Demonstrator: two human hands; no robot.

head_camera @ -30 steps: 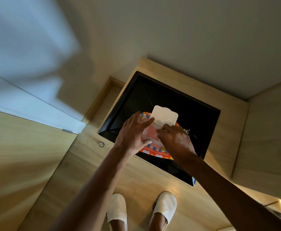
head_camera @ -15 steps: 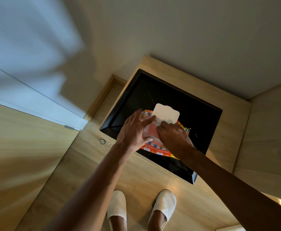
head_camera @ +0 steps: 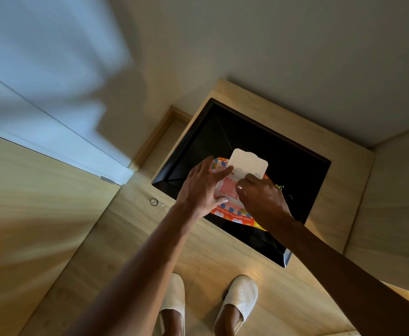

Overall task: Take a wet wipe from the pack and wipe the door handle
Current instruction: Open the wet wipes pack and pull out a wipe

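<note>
A colourful wet wipe pack lies in a black tray sunk in a wooden top. Its white flap stands open above a pink opening. My left hand grips the pack's left side, fingers spread over the top and thumb on the near edge. My right hand has its fingertips bunched at the right edge of the opening, below the flap. Whether they pinch a wipe is hidden. No door handle is in view.
A wooden panel fills the left side, with a small metal fitting at its top edge. A small metal ring lies on the wooden top beside the tray. Two white slippers show below. Pale walls rise behind.
Both hands stay on the pack in almost the same pose. My right fingertips have shifted slightly at the opening, and the view has drifted a little.
</note>
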